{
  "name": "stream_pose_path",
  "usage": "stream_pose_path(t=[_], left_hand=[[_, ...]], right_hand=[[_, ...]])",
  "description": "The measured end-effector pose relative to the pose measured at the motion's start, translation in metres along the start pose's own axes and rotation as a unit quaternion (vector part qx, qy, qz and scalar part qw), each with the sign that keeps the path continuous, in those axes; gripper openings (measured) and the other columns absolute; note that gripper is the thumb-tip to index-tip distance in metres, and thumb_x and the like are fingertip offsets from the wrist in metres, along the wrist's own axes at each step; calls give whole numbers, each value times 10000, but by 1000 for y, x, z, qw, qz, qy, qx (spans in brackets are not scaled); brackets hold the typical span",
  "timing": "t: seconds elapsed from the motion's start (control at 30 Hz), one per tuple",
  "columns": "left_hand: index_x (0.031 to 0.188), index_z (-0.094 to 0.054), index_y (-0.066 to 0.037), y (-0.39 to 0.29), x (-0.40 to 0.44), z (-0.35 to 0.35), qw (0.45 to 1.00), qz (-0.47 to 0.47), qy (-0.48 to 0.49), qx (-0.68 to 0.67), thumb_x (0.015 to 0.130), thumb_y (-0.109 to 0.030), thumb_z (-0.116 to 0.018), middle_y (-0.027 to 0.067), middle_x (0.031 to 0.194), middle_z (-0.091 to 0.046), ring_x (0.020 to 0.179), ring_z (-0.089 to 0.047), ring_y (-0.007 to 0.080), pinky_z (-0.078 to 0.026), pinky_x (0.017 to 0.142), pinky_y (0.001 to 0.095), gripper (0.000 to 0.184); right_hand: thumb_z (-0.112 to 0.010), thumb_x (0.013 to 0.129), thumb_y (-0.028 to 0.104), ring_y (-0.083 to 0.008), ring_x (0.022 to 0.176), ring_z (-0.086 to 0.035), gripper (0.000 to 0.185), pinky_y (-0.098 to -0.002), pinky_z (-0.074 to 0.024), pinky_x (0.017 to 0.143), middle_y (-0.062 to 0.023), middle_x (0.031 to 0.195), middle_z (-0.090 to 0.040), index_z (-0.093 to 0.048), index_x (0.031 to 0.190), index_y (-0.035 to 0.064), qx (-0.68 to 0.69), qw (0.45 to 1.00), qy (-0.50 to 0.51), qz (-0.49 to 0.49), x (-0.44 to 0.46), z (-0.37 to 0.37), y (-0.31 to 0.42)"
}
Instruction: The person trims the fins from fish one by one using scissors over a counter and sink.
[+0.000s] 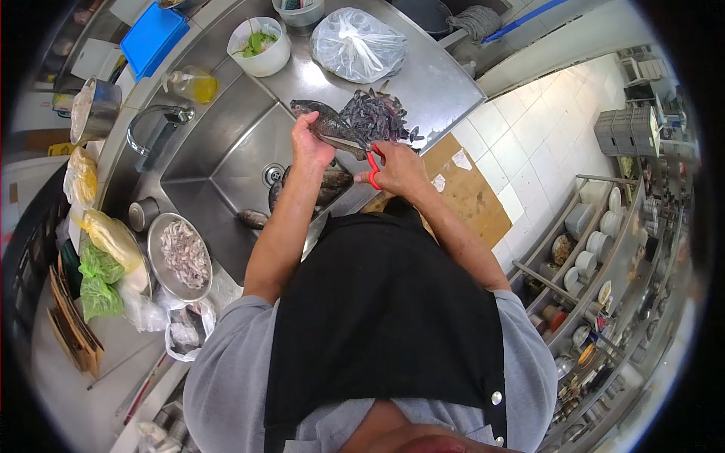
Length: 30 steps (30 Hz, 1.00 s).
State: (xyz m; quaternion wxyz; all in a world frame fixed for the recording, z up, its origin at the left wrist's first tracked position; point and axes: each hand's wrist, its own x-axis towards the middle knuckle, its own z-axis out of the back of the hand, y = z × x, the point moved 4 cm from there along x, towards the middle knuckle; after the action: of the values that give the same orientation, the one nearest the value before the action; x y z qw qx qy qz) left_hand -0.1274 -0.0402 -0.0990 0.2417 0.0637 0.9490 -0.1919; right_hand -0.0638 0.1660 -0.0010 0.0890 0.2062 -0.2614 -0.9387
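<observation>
Head view, fish (254, 220) in sink (226, 167), leaf-filled tub (266, 63)

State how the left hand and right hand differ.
The left hand grips a dark fish; the right hand holds red-handled scissors. The left hand is nearer the faucet, the right hand nearer the tiled floor. Both are bare.

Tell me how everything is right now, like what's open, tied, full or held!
Fish: held in the left hand
Red-handled scissors: held in the right hand, blades by the fish, open or closed unclear
Dark pieces: heaped
Plastic bag: full, gathered at the top
White tub: open, green leaves inside
Bottle: partly filled
Metal bowl: uncovered, holding pale pieces
Faucet: no running water visible
</observation>
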Motion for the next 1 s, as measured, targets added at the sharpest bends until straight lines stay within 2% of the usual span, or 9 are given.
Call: stream_pose_path(t=[0.17, 0.23, 0.37, 0.47, 0.53, 0.6, 0.77, 0.83, 1.0], left_hand=[[1079, -665, -47, 3, -8, -6, 1000, 15, 16, -19, 857, -208, -621, 147, 1047, -719, 1013, -674, 356, -513, 1002, 538, 278], [1074, -666, -47, 5, -11, -6, 1000, 16, 9, -25, 854, -210, -623, 146, 1045, -719, 1012, -674, 356, -513, 1002, 537, 277], [1072, -670, -47, 8, -17, -12, 999, 18, 17, -39, 853, -207, -622, 142, 1059, -723, 1022, -675, 354, -509, 1011, 536, 276], [1069, -672, -44, 9, -14, -8, 1000, 9, 19, -22, 851, -203, -619, 144, 1068, -726, 1032, -677, 349, -508, 1018, 535, 275], [1065, -673, -40, 9, -15, -5, 1000, 9, 20, -13, 849, -200, -617, 146, 1070, -727, 1037, -679, 347, -508, 1021, 534, 275], [1056, -677, -31, 11, -18, -4, 999, 23, 9, 47, 845, -198, -621, 147, 1054, -731, 1027, -684, 348, -512, 1020, 534, 275], [1062, -683, -23, 14, -21, -7, 999, 25, 11, 36, 838, -192, -629, 138, 1033, -736, 1003, -691, 346, -523, 1010, 521, 286], [1067, -684, -23, 16, -20, -1, 999, 23, 23, 39, 835, -190, -631, 135, 1035, -738, 1000, -693, 344, -526, 1007, 518, 290], [1066, -681, -26, 21, -22, -2, 998, 16, 37, 46, 848, -195, -606, 131, 1042, -735, 1008, -695, 333, -534, 998, 513, 286]], right_hand=[[-869, 654, 714, -378, 992, -703, 827, -489, -548, 839, -139, 955, -731, -695, 1145, 72, 23, 1000, -6, 2, -4, -1, 5], [-867, 645, 725, -358, 912, -702, 796, -487, -533, 775, -115, 871, -704, -686, 1064, 73, 55, 997, -44, 14, -7, -1, 5], [-875, 632, 722, -353, 875, -714, 792, -490, -534, 752, -120, 852, -710, -688, 1046, 72, 77, 997, -25, -7, -10, -2, 3], [-875, 633, 714, -367, 847, -719, 784, -495, -539, 737, -133, 827, -710, -693, 1047, 74, 54, 996, -65, -1, -9, -2, -6], [-904, 668, 634, -369, 822, -692, 700, -485, -522, 729, -156, 834, -684, -681, 958, 37, 27, 997, -69, 8, -10, 1, -7], [-896, 672, 642, -378, 831, -692, 703, -487, -524, 733, -161, 843, -687, -681, 958, 37, 27, 997, -73, 21, -11, 6, -3], [-884, 674, 663, -389, 872, -697, 719, -483, -532, 750, -174, 884, -699, -685, 964, 36, 18, 998, -53, 38, -7, 7, -3], [-860, 674, 698, -409, 907, -717, 750, -501, -559, 786, -184, 863, -736, -715, 1029, 53, 10, 999, -46, 27, -7, 5, -3], [-859, 677, 696, -421, 877, -713, 751, -507, -553, 770, -196, 831, -722, -708, 1034, 53, 19, 998, -40, 40, -4, 7, 3]])
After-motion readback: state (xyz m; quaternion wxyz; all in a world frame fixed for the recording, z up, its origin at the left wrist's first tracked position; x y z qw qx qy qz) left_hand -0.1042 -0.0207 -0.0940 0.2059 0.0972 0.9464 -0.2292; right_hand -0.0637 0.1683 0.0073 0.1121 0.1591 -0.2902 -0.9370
